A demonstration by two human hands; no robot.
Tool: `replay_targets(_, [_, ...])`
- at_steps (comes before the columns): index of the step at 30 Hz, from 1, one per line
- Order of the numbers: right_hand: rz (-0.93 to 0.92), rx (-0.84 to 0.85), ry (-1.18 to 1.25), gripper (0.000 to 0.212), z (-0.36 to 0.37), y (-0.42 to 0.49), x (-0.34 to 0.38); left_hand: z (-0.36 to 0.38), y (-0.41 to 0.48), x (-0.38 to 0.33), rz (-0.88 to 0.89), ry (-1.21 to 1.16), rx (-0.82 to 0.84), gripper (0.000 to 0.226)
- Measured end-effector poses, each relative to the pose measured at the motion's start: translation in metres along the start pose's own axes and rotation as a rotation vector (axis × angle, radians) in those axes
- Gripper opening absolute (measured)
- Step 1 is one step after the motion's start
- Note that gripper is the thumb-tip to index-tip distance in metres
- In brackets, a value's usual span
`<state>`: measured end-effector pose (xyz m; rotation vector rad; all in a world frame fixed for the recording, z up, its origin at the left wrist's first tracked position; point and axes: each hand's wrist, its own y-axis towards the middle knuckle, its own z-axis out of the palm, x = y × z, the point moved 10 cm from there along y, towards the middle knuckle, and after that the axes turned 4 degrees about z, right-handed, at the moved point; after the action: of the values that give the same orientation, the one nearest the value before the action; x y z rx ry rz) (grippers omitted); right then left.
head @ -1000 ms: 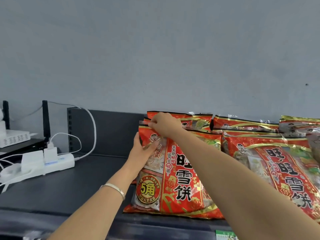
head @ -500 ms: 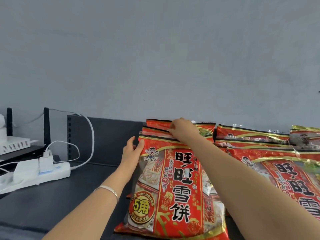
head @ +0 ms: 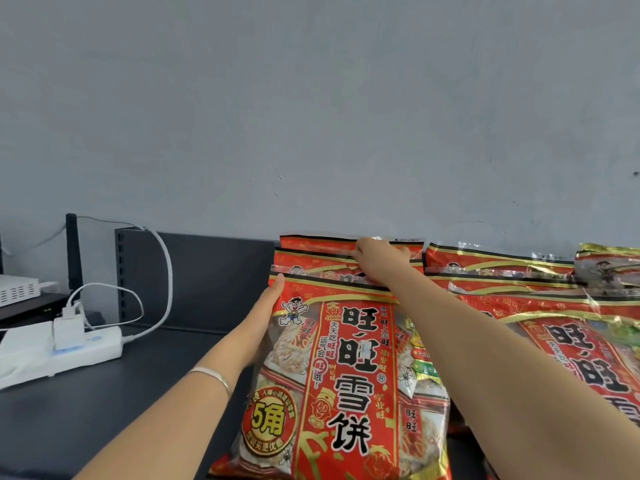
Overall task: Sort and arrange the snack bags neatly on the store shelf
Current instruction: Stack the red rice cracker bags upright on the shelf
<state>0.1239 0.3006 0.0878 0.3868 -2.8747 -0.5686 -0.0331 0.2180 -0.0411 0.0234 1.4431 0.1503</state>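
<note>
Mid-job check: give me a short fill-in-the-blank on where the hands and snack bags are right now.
The left hand holds the front snack bag by its ___ edge.
The right hand reaches over that bag to the rear bags stacked ___ it.
The bracelet sits on the ___ wrist.
The power strip on the shelf is ___ in colour.
Missing words: left; behind; left; white.

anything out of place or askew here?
A white power strip with chargers plugged in lies on the shelf left of the front snack bag, not stock. The right-hand stack lies skewed, not square with that bag, which the left hand grips. The right hand pinches a rear snack bag. No tears visible.
</note>
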Motion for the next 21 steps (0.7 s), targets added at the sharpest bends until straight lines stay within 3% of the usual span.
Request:
replay_targets(3, [0.007,-0.025,0.0,0.025,0.001,-0.002,-0.002,0.001,0.0,0.001,-0.017,0.035,0.007,0.058])
replay_targets(6, [-0.013,-0.215,0.007,0.03,-0.025,-0.017,0.002,-0.001,-0.005,-0.012,0.035,0.086,-0.034,0.046])
replay_targets(7, [-0.026,-0.268,0.011,0.032,-0.032,-0.024,0.003,-0.004,-0.006,-0.018,0.07,0.092,-0.061,0.048])
replay_targets(9, [-0.036,-0.335,0.048,0.033,-0.04,-0.039,-0.001,-0.011,-0.011,-0.031,0.156,0.147,-0.152,0.07])
replay_targets(11, [-0.021,-0.379,0.092,0.035,-0.044,-0.054,-0.009,-0.021,-0.019,-0.045,0.239,0.315,-0.319,0.086])
replay_targets(15, [0.056,-0.42,0.125,0.039,-0.044,-0.085,-0.029,0.007,-0.055,-0.091,0.531,0.897,-0.525,0.064])
replay_targets(21, [0.251,-0.365,0.369,0.053,-0.026,-0.137,-0.07,0.095,-0.09,-0.068,0.695,1.301,-0.191,0.065])
